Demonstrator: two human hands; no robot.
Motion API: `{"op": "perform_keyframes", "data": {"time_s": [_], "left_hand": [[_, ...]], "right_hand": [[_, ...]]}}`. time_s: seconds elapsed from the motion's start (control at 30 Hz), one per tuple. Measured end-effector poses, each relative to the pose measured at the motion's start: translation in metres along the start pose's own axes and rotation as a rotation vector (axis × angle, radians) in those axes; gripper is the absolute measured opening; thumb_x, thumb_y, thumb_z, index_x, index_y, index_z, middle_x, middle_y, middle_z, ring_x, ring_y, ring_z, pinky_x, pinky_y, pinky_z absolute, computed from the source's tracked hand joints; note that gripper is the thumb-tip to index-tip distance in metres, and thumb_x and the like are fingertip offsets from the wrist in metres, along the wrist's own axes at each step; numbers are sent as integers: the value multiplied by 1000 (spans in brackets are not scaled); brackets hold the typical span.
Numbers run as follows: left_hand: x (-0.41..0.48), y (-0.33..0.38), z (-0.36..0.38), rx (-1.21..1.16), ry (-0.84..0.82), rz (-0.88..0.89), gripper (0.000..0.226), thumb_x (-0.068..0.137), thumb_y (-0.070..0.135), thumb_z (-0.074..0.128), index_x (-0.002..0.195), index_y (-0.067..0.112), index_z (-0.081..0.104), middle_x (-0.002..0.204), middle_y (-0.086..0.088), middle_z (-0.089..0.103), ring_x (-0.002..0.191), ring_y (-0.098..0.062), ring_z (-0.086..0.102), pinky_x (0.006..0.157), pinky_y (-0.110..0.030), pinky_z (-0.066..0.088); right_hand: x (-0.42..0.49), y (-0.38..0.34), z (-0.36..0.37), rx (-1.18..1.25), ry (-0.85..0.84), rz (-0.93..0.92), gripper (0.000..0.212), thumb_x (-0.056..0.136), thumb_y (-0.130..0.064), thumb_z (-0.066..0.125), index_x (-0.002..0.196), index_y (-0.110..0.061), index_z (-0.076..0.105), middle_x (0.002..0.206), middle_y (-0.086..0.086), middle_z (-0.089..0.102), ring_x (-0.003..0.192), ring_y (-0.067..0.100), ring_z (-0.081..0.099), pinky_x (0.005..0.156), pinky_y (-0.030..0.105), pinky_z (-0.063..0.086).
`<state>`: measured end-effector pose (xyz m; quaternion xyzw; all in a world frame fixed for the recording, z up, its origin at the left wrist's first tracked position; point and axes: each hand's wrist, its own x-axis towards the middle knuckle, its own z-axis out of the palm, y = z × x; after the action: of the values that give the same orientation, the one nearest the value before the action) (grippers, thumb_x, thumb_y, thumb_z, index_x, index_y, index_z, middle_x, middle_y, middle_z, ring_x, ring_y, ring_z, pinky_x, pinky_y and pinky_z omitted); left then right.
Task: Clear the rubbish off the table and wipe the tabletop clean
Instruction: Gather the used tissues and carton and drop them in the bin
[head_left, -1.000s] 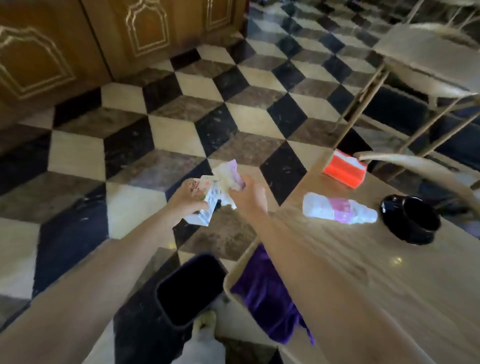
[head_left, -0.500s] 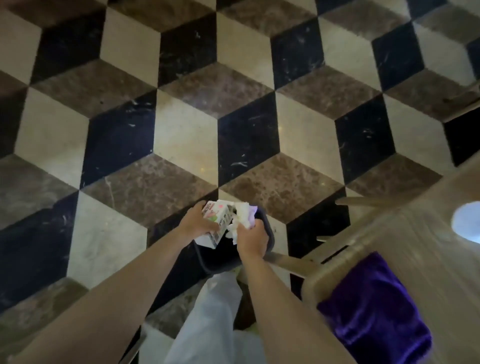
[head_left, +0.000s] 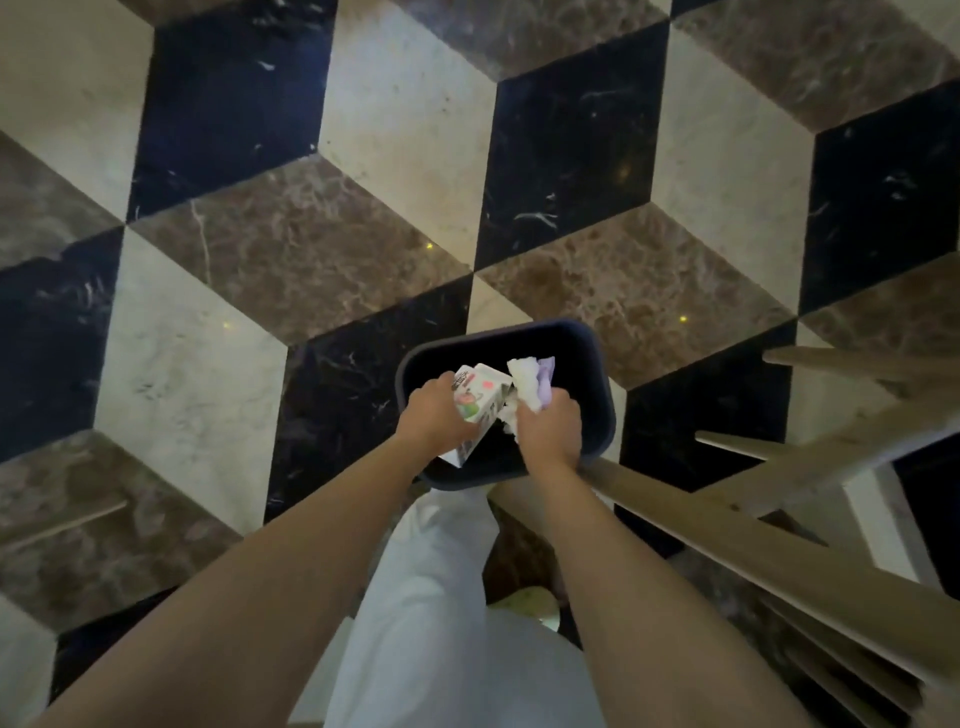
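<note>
A dark bin (head_left: 597, 374) stands on the floor just in front of my legs. My left hand (head_left: 434, 415) grips a white drink carton (head_left: 480, 405) with green and pink print, held over the bin's opening. Beside it, my right hand (head_left: 550, 428) is closed on crumpled white and pale purple paper (head_left: 532, 382), also above the bin. Both items are still held. The tabletop is out of view.
Wooden chair parts (head_left: 727, 525) slant across the right side, close to the bin and my right forearm. The floor (head_left: 291, 260) is patterned marble in cream, brown and black. My white trouser leg (head_left: 441, 597) fills the bottom centre.
My view has tipped down from the table to the floor. Both hands have carried the carton and paper from beside the table edge to directly over the bin.
</note>
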<state>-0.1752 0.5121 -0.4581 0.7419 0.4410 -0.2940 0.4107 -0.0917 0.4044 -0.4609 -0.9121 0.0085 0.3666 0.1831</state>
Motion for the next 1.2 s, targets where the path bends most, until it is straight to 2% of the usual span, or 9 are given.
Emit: {"op": "perform_keyframes", "data": {"time_s": [0.13, 0.27, 0.43, 0.67, 0.8, 0.93, 1.2], "left_hand": [[25, -8, 25, 25, -11, -15, 76, 78, 27, 69, 141, 9, 31, 137, -14, 43, 124, -33, 43, 99, -45, 44], [45, -13, 41, 72, -31, -53, 75, 81, 29, 66, 142, 7, 27, 139, -17, 39, 127, -35, 40, 101, -44, 42], [70, -17, 48, 108, -18, -30, 72, 84, 31, 63, 142, 8, 28, 139, -19, 37, 126, -36, 41, 102, -44, 41], [87, -27, 51, 72, -57, 13, 74, 84, 29, 59, 146, 15, 21, 143, -19, 37, 129, -40, 38, 108, -45, 35], [74, -25, 44, 77, -86, 31, 72, 83, 28, 60, 145, 16, 25, 138, -18, 44, 123, -38, 45, 104, -44, 41], [48, -12, 27, 109, -150, 18, 61, 86, 27, 58, 141, 12, 35, 130, -15, 53, 116, -33, 54, 92, -37, 46], [-44, 56, -61, 310, -180, 61, 47, 97, 26, 42, 137, 3, 40, 141, -16, 47, 129, -30, 45, 104, -33, 37]], "right_hand": [[30, 13, 16, -137, -42, -114, 41, 89, -24, 54, 129, -15, 48, 120, 13, 55, 106, 32, 57, 82, 38, 49], [46, 27, 31, -105, -63, -50, 35, 89, -23, 56, 120, -6, 53, 119, 16, 54, 106, 35, 57, 82, 39, 49], [63, 35, 54, -154, -83, -73, 39, 90, -28, 57, 122, -7, 51, 122, 16, 52, 108, 34, 56, 83, 39, 49], [77, 38, 62, -189, -176, -111, 58, 83, -32, 66, 133, -14, 42, 128, 15, 50, 116, 36, 51, 93, 43, 46], [70, 38, 52, -302, -220, -132, 69, 85, -34, 64, 143, -18, 31, 141, 14, 40, 126, 37, 41, 101, 45, 41], [49, 32, 34, -345, -245, -149, 70, 86, -36, 62, 145, -21, 28, 147, 12, 33, 129, 38, 36, 105, 45, 37], [-26, -25, -46, -294, -261, -156, 69, 89, -33, 60, 146, -20, 25, 149, 13, 28, 133, 39, 33, 108, 50, 35]]}}
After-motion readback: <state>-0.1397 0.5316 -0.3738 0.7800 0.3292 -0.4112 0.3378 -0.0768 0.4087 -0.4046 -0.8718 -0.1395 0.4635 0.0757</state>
